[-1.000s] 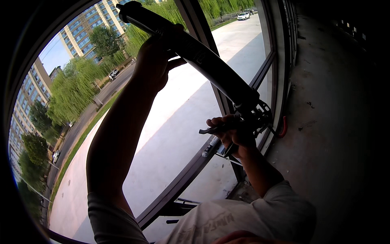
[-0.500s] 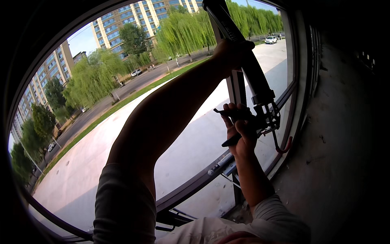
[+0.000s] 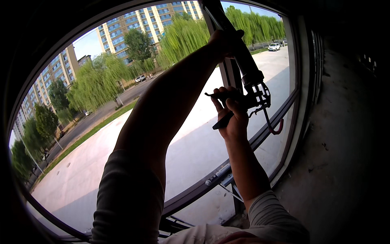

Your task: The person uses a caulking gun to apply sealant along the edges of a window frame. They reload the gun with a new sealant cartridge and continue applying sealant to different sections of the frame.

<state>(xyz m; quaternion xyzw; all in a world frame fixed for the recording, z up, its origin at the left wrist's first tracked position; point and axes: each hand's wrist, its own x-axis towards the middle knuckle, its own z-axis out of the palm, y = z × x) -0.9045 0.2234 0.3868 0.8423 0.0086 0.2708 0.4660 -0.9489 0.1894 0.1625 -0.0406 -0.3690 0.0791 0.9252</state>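
A: What is held, and where is it?

B: A caulking gun [image 3: 248, 81] is held up against the vertical window mullion [image 3: 229, 75], with its dark barrel slanting up and to the left along that mullion. The trigger frame and a red-tipped hooked rod are seen at the lower end, just right of the mullion.

A: How are the hands set on it?

B: The right hand [image 3: 231, 112] is closed around the grip and trigger below the barrel, fingers curled tight over the handle. The left hand [image 3: 223, 40] is wrapped over the barrel higher up, closed on it, with the arm stretched across the glass from the lower left. How firmly the trigger is pressed cannot be told.

A: And what is found around the mullion?

B: The glass pane [image 3: 122, 154] lies to the left of the mullion, and a dark curved window frame [image 3: 195, 191] runs beneath it; a metal fitting [image 3: 217, 175] is seen on that lower rail near the mullion's foot. A bare concrete wall [image 3: 341, 154] is seen to the right of the mullion. Through the glass, beyond the mullion, a paved yard, willow trees [image 3: 183, 38], apartment blocks [image 3: 138, 24] and a white car [image 3: 274, 46] are seen.
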